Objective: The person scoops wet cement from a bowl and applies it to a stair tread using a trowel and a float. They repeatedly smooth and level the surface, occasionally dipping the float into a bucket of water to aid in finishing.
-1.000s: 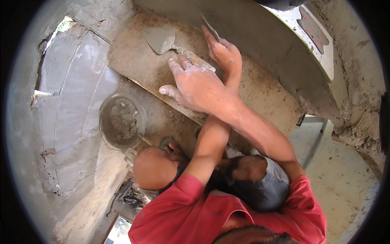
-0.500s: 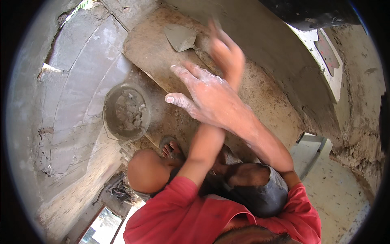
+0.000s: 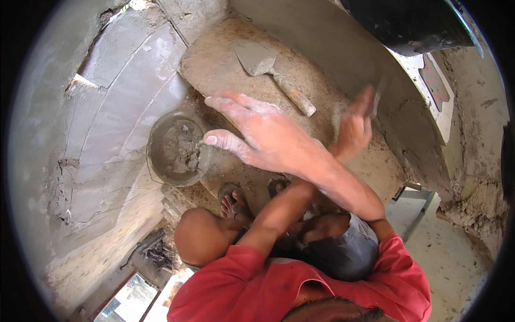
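Note:
My arms cross in front of me, the right forearm over the left. My right hand (image 3: 263,129), dusted with white powder, points left with fingers stretched out and thumb apart; nothing is in it. My left hand (image 3: 354,129) reaches to the right, near the grey wall. It is motion-blurred, but its fingers look extended and I see nothing held. Beyond my right hand a trowel (image 3: 257,57) lies on a dirty board (image 3: 209,59), its worn wooden handle toward me. Left of my right hand stands a bucket (image 3: 151,155) with grey mortar (image 3: 182,144) inside.
A curved plastered wall (image 3: 322,37) runs along the far right side. Grey plastered surfaces (image 3: 112,118) with scored lines rise at left. A black container (image 3: 407,27) hangs into the upper right. My bent knees and sandalled feet (image 3: 230,198) are below my arms. Dark tools (image 3: 155,252) lie lower left.
My left hand has swept from beside the trowel to the right, baring the trowel's handle. My right hand has moved slightly left and down. The trowel and bucket stay in place as the view shifts.

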Action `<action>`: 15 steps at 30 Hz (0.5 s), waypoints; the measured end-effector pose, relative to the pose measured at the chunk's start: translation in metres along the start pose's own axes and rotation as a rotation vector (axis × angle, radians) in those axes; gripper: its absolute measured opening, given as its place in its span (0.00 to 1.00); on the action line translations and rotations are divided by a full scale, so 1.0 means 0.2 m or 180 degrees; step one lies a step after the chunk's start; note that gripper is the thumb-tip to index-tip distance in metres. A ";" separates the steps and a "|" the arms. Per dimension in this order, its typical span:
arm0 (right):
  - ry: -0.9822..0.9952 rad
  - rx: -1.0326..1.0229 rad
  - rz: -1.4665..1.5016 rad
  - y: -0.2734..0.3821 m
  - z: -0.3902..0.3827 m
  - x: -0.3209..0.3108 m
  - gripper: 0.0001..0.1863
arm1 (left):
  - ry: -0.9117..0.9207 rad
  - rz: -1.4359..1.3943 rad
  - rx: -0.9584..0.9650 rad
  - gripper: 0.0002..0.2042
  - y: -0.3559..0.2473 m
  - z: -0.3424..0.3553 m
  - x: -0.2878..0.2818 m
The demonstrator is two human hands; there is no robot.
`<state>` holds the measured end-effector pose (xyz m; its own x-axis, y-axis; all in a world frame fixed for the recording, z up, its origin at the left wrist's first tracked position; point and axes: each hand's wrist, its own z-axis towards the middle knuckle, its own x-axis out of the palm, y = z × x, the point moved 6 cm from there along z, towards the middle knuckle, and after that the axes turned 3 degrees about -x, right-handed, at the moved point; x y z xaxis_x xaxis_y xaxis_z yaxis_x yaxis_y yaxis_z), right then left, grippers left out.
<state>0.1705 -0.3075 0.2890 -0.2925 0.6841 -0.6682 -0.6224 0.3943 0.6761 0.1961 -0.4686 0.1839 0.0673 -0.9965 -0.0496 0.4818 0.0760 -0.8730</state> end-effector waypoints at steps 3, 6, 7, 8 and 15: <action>0.0087 0.0028 0.0022 0.01 -0.02 0.01 0.34 | -0.0319 -0.0320 0.0243 0.35 -0.09 -0.02 -0.08; 0.0132 0.0205 0.0082 -0.01 -0.10 -0.05 0.34 | -0.1323 0.0273 -0.0440 0.25 0.14 0.37 -0.40; 0.0114 0.0304 0.0053 -0.02 -0.12 -0.08 0.34 | -0.1583 0.0370 -0.0352 0.25 0.21 0.51 -0.53; 0.0029 0.0321 0.0040 -0.03 -0.15 -0.11 0.35 | -0.1353 0.0539 -0.0919 0.24 0.32 0.65 -0.60; -0.0382 0.0164 0.0057 -0.05 -0.17 -0.17 0.32 | -0.0437 0.0237 -0.0590 0.23 0.12 0.21 -0.20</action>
<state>0.1625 -0.3549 0.2949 -0.2122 0.7585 -0.6161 -0.5790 0.4103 0.7046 0.2425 -0.4260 0.1854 0.2209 -0.9733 -0.0617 0.3034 0.1288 -0.9441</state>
